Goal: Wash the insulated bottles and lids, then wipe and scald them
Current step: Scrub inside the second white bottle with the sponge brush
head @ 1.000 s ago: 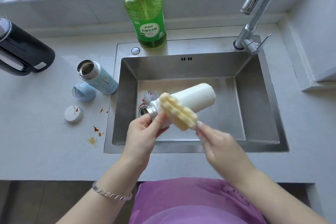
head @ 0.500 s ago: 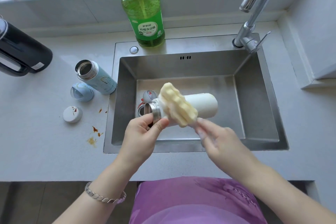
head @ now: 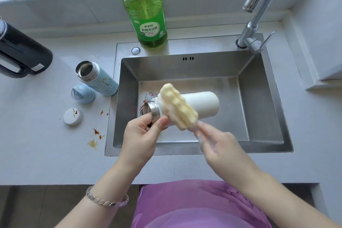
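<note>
**Soapy scrub above the basin**

Head view: the left hand (head: 142,135) grasps the steel neck of the white bottle (head: 201,103), thumb and fingers curled round it, holding it sideways over the sink (head: 259,98). The right hand (head: 216,142) is blurred. Its fingers appear to pinch the low end of the foamy sponge brush (head: 177,105), which lies across the bottle's shoulder. The blue bottle (head: 98,77) and 2 lids, the blue lid (head: 82,93) and the stained white lid (head: 73,116), wait on the counter (head: 37,135).

Likely risk: suds make the neck slick, so a hard stroke could twist the bottle loose into the basin.
</note>
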Action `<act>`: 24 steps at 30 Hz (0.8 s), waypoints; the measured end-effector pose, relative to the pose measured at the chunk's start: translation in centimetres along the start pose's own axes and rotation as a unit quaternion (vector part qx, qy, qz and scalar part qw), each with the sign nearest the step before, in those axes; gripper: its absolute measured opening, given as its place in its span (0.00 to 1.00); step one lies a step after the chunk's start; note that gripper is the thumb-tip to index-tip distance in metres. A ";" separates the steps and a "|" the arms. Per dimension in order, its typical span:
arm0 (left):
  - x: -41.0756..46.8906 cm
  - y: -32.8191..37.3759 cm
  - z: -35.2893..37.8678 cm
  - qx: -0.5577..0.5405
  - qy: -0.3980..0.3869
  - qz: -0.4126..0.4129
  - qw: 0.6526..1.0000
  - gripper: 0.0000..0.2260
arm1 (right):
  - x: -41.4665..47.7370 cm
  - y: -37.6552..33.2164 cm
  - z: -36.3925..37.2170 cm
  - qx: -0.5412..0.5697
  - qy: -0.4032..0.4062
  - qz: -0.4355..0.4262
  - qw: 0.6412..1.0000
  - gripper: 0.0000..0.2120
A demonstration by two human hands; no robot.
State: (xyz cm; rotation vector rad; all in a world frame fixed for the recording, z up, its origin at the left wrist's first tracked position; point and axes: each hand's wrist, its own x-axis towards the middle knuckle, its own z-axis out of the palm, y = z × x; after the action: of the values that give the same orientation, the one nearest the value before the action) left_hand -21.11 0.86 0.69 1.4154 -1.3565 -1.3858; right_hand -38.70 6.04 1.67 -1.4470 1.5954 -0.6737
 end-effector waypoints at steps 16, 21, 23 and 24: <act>0.2 -1.7 -1.4 -0.207 -0.001 -0.121 0.971 0.21 | 3.4 3.4 -3.3 0.278 0.099 0.274 0.915 0.14; 0.3 -3.0 -1.7 -0.235 -0.078 -0.165 0.955 0.28 | 4.0 1.6 -2.5 0.381 0.041 0.276 0.881 0.18; 0.6 -3.1 -1.9 -0.232 -0.093 -0.178 0.952 0.27 | 4.3 1.4 -2.5 0.377 0.052 0.283 0.880 0.12; 0.7 -3.1 -2.0 -0.227 -0.086 -0.188 0.952 0.24 | 4.5 1.5 -2.4 0.366 0.057 0.274 0.888 0.10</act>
State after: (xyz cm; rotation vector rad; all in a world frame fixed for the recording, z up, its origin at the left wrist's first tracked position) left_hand -18.66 0.44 -2.15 1.2958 -0.8041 -1.9612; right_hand -41.37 1.61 0.54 -0.3826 1.4933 -0.8905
